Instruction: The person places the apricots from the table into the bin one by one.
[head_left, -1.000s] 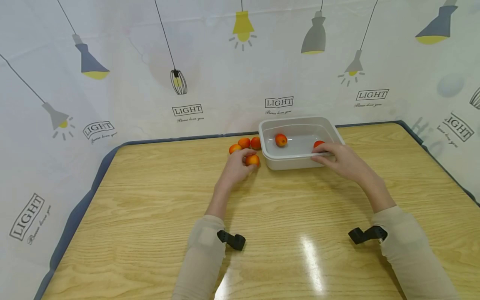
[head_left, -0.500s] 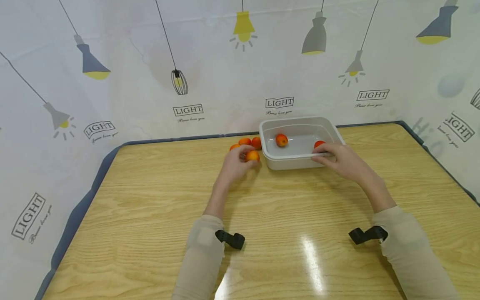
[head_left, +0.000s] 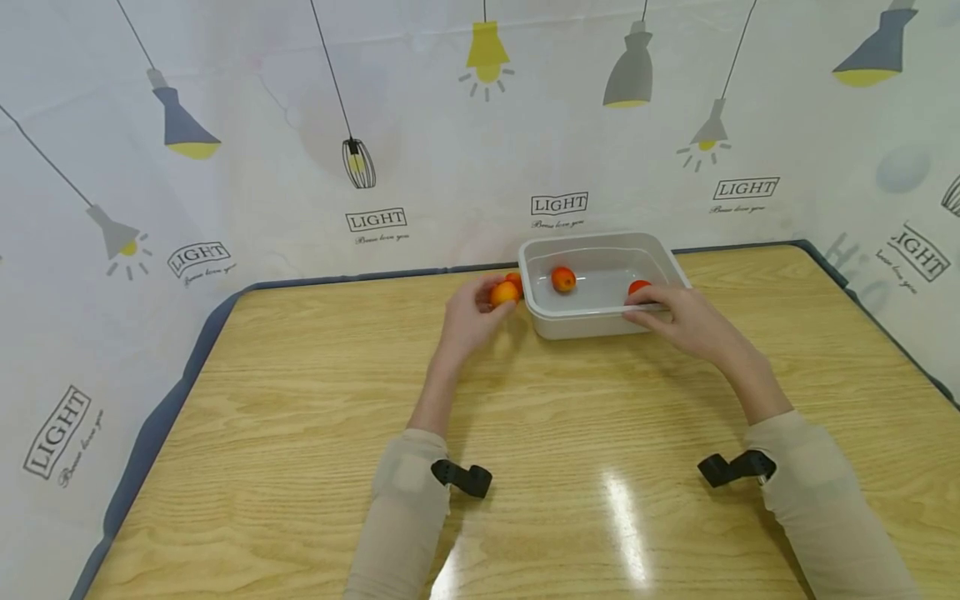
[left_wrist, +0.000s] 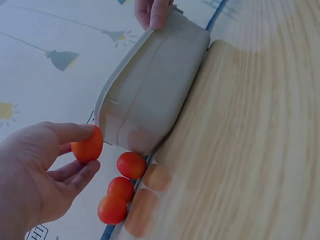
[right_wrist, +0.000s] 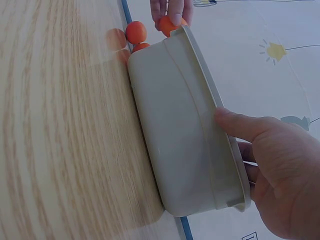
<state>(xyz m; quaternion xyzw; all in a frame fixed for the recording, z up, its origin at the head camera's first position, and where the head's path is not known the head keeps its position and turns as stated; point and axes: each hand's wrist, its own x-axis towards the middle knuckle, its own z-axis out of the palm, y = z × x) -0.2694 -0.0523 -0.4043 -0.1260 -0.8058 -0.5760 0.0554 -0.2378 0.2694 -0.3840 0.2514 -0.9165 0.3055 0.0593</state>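
Observation:
My left hand pinches an orange-red tomato between thumb and fingers, just left of a white plastic box. In the left wrist view this tomato is above the table, close to the box's rim. Three more tomatoes lie on the table by the box's left end; the hand mostly hides them in the head view. Inside the box are a tomato at the left and a redder one at the right, partly covered by fingers. My right hand grips the front rim, thumb outside and fingers inside.
The box stands at the back of a wooden table, near its dark blue edge. A white wall cloth printed with lamps hangs directly behind. Each sleeve carries a black wrist mount.
My left hand has lifted its tomato off the table and moved it slightly back, beside the box's rim, now covering most of the loose tomatoes. My right hand stays on the rim.

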